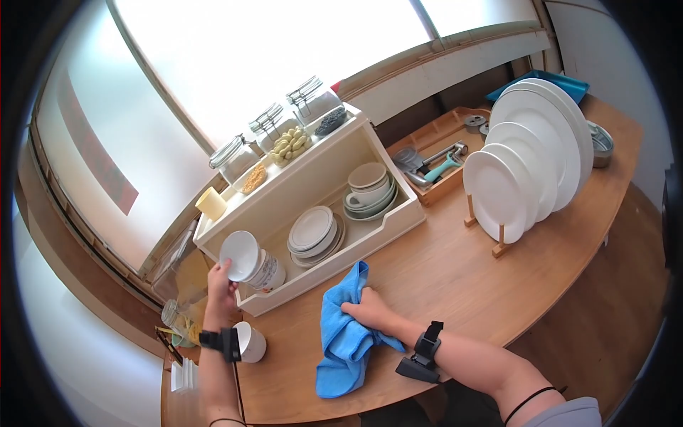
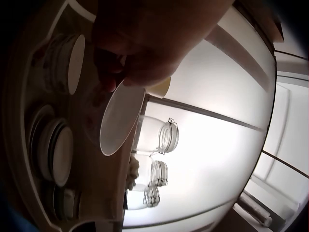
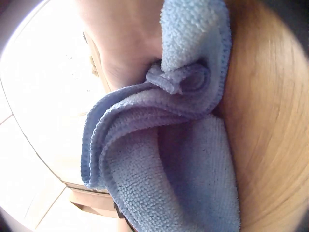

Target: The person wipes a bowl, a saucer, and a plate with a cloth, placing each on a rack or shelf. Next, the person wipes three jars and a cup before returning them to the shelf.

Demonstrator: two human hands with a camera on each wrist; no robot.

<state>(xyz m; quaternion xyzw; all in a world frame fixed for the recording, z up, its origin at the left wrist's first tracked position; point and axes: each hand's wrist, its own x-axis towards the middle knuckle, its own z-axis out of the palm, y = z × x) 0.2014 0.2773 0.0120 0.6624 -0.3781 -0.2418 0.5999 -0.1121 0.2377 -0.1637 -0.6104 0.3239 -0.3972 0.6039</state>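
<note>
My left hand (image 1: 222, 288) pinches the rim of a white bowl (image 1: 240, 255), which is tilted at the left end of the cream shelf unit (image 1: 313, 281). In the left wrist view, fingers and thumb hold the bowl (image 2: 122, 118) by its edge. Beside it in the unit stand patterned bowls or cups (image 1: 269, 275). My right hand (image 1: 371, 312) grips a crumpled blue cloth (image 1: 343, 349) on the wooden table. The right wrist view shows the cloth's folds (image 3: 145, 159) close up, with the fingers hidden behind it.
A white cup (image 1: 250, 342) stands near my left wrist. Small plates (image 1: 311, 229) and stacked bowls sit inside the unit, with glass jars (image 1: 235, 162) and a yellow cup (image 1: 210, 204) on top. Rightward are a utensil tray (image 1: 427, 192) and large plates (image 1: 491, 192) in a wooden rack.
</note>
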